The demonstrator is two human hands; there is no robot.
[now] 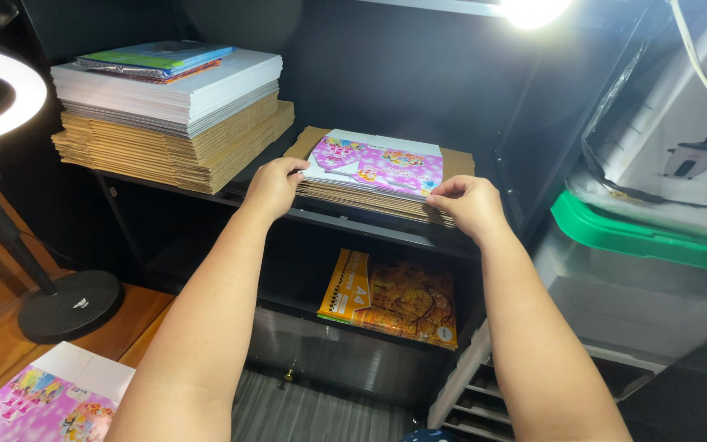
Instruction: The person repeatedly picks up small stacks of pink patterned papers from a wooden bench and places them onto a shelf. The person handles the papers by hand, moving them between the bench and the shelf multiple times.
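Hands on both near corners of a small pile of flattened cartons: the left hand (274, 187) pinches the left front corner of the top pink printed carton (376, 166), fingers curled narrow over its edge, and the right hand (470, 205) grips the right front corner, thumb on top and fingers tucked under several brown corrugated sheets (370, 199) beneath it. The pile sits on the upper black shelf (345, 221), just at its front lip, to the right of a much taller stack of white and brown cardboard (175, 123).

Risk as I judge it: the two hands do not seem to hold the same layer. The left looks to have only the pink carton, the right a thicker bundle, so a pull could fan the sheets apart, and loose lower ones could slide off the lip onto the orange paper pack (390, 299) on the shelf below. The glossy print on top may also slip under a light pinch. A tilt toward the right side could catch the corner on the green-lidded bin (644, 237) close beside the shelf. Another pink carton (38, 405) lies lower left, well apart
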